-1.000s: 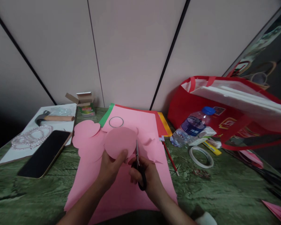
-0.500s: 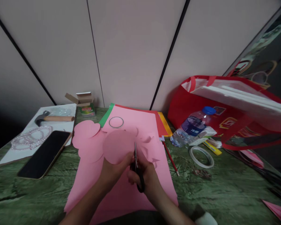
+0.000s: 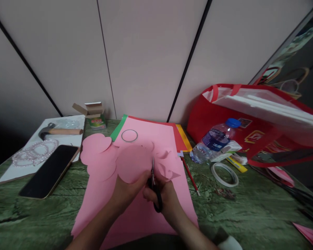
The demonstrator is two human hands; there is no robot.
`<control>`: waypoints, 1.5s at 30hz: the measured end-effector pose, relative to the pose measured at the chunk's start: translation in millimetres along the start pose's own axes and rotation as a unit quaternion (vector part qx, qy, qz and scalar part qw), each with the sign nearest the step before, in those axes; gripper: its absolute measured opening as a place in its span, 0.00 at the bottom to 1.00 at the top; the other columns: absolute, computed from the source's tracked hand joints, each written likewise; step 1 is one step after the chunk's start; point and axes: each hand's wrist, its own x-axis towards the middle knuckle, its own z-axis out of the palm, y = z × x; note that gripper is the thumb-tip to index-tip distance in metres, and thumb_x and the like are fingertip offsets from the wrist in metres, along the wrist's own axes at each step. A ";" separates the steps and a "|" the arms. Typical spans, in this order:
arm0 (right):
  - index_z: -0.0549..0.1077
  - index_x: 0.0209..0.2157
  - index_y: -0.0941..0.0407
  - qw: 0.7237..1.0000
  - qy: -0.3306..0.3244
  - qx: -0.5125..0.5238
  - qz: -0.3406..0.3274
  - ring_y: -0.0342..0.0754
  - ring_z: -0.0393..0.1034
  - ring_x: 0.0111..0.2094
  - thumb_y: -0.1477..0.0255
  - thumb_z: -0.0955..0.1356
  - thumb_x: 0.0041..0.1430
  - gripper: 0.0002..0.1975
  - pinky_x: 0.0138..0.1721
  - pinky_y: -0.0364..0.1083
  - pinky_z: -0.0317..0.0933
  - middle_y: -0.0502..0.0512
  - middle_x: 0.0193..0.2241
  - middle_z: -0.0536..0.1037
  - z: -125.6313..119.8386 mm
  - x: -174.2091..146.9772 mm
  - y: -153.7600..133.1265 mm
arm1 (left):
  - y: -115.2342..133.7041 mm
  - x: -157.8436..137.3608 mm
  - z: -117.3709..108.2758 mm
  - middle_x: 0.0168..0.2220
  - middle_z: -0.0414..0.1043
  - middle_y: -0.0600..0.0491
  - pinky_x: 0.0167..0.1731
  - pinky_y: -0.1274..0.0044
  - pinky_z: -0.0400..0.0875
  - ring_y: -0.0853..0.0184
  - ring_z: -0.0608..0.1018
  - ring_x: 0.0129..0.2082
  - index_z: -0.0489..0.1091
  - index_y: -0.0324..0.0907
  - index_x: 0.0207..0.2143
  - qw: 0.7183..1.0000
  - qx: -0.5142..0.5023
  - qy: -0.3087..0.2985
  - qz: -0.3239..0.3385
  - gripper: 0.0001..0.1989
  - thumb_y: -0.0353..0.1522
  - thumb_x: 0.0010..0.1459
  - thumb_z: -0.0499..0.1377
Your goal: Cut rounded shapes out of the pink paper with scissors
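My left hand (image 3: 129,189) pinches the lower edge of a round pink paper piece (image 3: 133,162). Black-handled scissors (image 3: 158,199) are gripped in my right hand (image 3: 167,198), their blades pointing away from me along the right edge of the round piece. Curled pink offcuts (image 3: 168,172) lie just right of the blades. Beneath both hands is a stack of pink paper sheets (image 3: 148,222). Several cut pink rounds (image 3: 95,143) overlap at the stack's left side. A thin dark ring (image 3: 129,135) rests on the paper farther back.
To the left are a phone (image 3: 50,172), a hammer (image 3: 65,131), clear beads (image 3: 33,152) and an opened small box (image 3: 96,116). On the right stand a water bottle (image 3: 215,140) and a red bag (image 3: 206,111), near a tape roll (image 3: 224,174) and a red pencil (image 3: 190,175).
The round paper piece and both hands have shifted slightly right. The scissors have moved a little along the edge, and a pink offcut beside the blades has changed shape.
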 end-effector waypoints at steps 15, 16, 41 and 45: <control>0.66 0.25 0.56 0.999 0.007 -0.033 -0.014 0.38 0.58 0.13 0.73 0.70 0.36 0.11 0.13 0.38 0.54 0.43 0.15 0.65 -4.6 -0.4 7.5 | -0.7 2.8 -0.9 0.18 0.72 0.53 0.21 0.77 0.70 0.66 0.74 0.21 0.68 0.39 0.21 0.999 0.001 -0.001 0.033 0.06 0.33 0.40 0.59; 0.66 0.25 0.56 0.999 0.008 -0.031 -0.014 0.38 0.58 0.13 0.72 0.70 0.36 0.11 0.13 0.38 0.54 0.43 0.15 0.65 -4.4 -0.5 7.2 | -0.7 2.9 -1.1 0.18 0.72 0.53 0.21 0.77 0.70 0.66 0.74 0.21 0.68 0.39 0.20 0.999 0.006 -0.006 0.035 0.06 0.34 0.40 0.59; 0.66 0.23 0.57 1.000 0.003 -0.022 0.012 0.38 0.58 0.11 0.73 0.69 0.37 0.08 0.13 0.38 0.53 0.41 0.10 0.63 -5.9 -1.2 8.7 | 6.8 3.5 -6.6 0.17 0.71 0.57 0.19 0.81 0.68 0.69 0.74 0.20 0.67 0.39 0.20 0.998 -0.010 -0.043 0.033 0.03 0.29 0.42 0.59; 0.66 0.23 0.58 1.000 -0.003 -0.020 0.015 0.38 0.58 0.11 0.74 0.68 0.37 0.07 0.13 0.38 0.53 0.41 0.09 0.63 -5.2 -2.0 6.3 | 4.7 4.1 -6.9 0.17 0.71 0.57 0.19 0.81 0.68 0.69 0.74 0.20 0.67 0.38 0.21 0.999 -0.001 -0.040 0.034 0.03 0.30 0.43 0.59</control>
